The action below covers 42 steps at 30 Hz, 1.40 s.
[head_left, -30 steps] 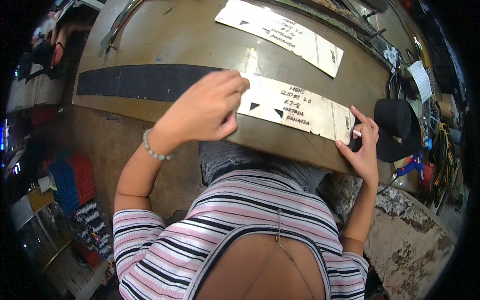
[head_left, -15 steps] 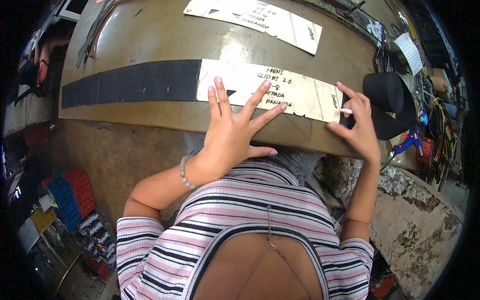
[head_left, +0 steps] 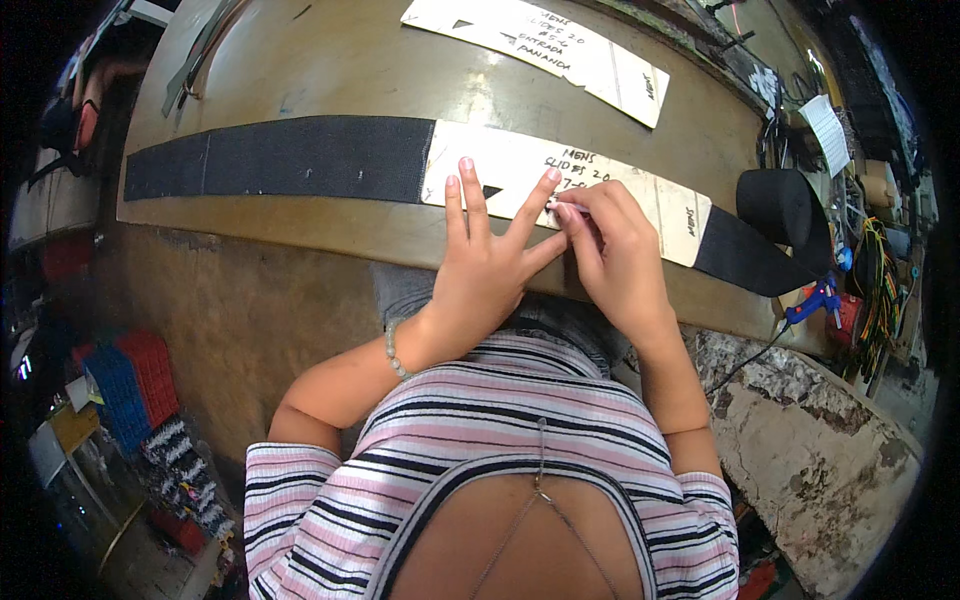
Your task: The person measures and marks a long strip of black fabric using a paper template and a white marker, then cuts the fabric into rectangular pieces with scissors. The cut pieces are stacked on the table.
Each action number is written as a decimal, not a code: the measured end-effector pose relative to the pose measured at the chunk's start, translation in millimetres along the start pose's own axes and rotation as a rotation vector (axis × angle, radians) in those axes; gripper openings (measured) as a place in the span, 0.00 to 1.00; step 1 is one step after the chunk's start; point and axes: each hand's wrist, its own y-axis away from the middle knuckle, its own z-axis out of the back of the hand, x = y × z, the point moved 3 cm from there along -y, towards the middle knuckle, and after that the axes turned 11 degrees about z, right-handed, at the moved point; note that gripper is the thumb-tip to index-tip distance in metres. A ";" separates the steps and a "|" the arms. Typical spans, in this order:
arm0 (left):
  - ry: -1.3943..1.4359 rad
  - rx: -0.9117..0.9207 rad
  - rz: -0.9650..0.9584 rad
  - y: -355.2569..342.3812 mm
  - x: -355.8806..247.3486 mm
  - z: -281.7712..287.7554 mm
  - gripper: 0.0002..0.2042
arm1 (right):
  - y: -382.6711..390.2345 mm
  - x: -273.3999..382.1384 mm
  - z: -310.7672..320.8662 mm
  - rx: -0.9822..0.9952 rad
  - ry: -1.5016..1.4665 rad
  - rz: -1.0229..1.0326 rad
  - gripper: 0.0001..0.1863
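Observation:
A black webbing strap (head_left: 310,158) runs across the tabletop, with a pale card template (head_left: 655,208) lying flat on it. The template carries handwriting and small notches. My left hand (head_left: 482,258) is spread over the card, fingers apart, pressing its left half. Close beside it, my right hand (head_left: 625,262) pinches a small white stick (head_left: 556,204) that looks like chalk. The stick's tip rests on or just over the card's middle, near my left fingers; contact is hard to tell. At the right the strap leads to a black roll (head_left: 774,207).
A second card template (head_left: 600,78) lies farther back on the brown table (head_left: 330,75). Narrow dark strips (head_left: 190,70) are at the far left. Past the right edge are a blue glue gun (head_left: 815,300) with a cord and a bundle of coloured strands (head_left: 873,290).
My right hand has moved left with the white stick, from the template's right end to its middle beside my left hand. My left hand stays spread on the card. The view has shifted slightly.

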 end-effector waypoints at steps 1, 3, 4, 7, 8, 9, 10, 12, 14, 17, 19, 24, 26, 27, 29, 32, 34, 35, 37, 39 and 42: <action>0.018 -0.004 0.000 0.7 0.7 -0.6 0.32 | -0.6 0.3 -1.7 0.007 0.049 -0.005 0.06; -0.015 -0.011 -0.006 1.3 0.9 -2.0 0.31 | -0.9 6.6 -2.6 -0.004 0.165 0.011 0.07; -0.026 -0.016 -0.007 1.3 0.9 -2.5 0.30 | -2.0 11.5 -3.0 0.030 0.226 0.067 0.07; -0.006 -0.023 0.005 0.5 0.9 -3.1 0.29 | -6.8 27.3 -2.9 0.099 0.365 0.182 0.05; -0.005 -0.029 0.003 0.4 0.7 -3.0 0.28 | -9.2 25.7 0.2 0.083 0.283 0.052 0.05; -0.002 -0.035 0.004 0.3 1.1 -2.7 0.28 | -13.6 23.0 3.6 0.107 0.194 -0.005 0.05; 0.005 -0.038 0.005 0.3 1.3 -2.6 0.28 | -16.4 18.4 5.8 0.149 0.118 -0.127 0.04; 0.003 -0.033 -0.026 1.6 1.1 -2.1 0.26 | -24.7 15.9 11.0 -0.023 0.044 -0.111 0.05; -0.014 -0.010 -0.024 2.7 1.2 -3.0 0.25 | -30.5 18.7 0.1 -0.021 0.004 0.021 0.05; -0.117 0.026 -0.001 3.6 0.9 -6.4 0.28 | -33.7 26.2 -28.0 0.073 0.067 0.173 0.04; -0.254 0.027 -0.014 4.2 1.3 -8.5 0.30 | -34.0 29.3 -39.1 0.040 0.138 0.163 0.04; -0.092 0.023 -0.018 4.1 3.0 -6.7 0.30 | -35.1 37.1 -42.8 0.129 0.280 0.249 0.03; -0.031 0.025 -0.010 3.0 2.1 -3.9 0.29 | -39.1 27.3 -35.5 0.146 0.103 0.147 0.04; -0.021 0.029 -0.012 2.7 1.8 -2.0 0.28 | -39.9 21.2 -30.2 0.141 0.020 0.092 0.04; -0.025 0.084 -0.035 2.5 1.2 0.6 0.30 | -34.3 8.0 -9.7 -0.157 -0.035 -0.074 0.05; -0.087 0.094 -0.023 0.9 -1.2 2.9 0.36 | -8.0 -4.1 21.8 -0.368 0.007 -0.131 0.05; -0.090 0.080 -0.010 -1.3 -2.1 3.8 0.42 | 16.1 -4.9 34.8 -0.352 0.080 -0.108 0.06; -0.102 0.086 -0.008 -1.7 -3.0 4.1 0.43 | 28.0 -4.6 37.8 -0.301 0.117 -0.096 0.06; -0.120 0.076 0.001 -3.0 -4.0 5.1 0.45 | 46.5 -5.2 38.1 -0.230 0.135 -0.023 0.07; -0.089 0.107 0.009 -3.0 -5.2 6.0 0.47 | 58.5 -8.3 32.2 -0.205 0.165 -0.031 0.06; -0.076 0.125 0.021 -3.8 -6.1 8.0 0.51 | 63.0 -13.7 24.0 -0.239 0.165 -0.001 0.06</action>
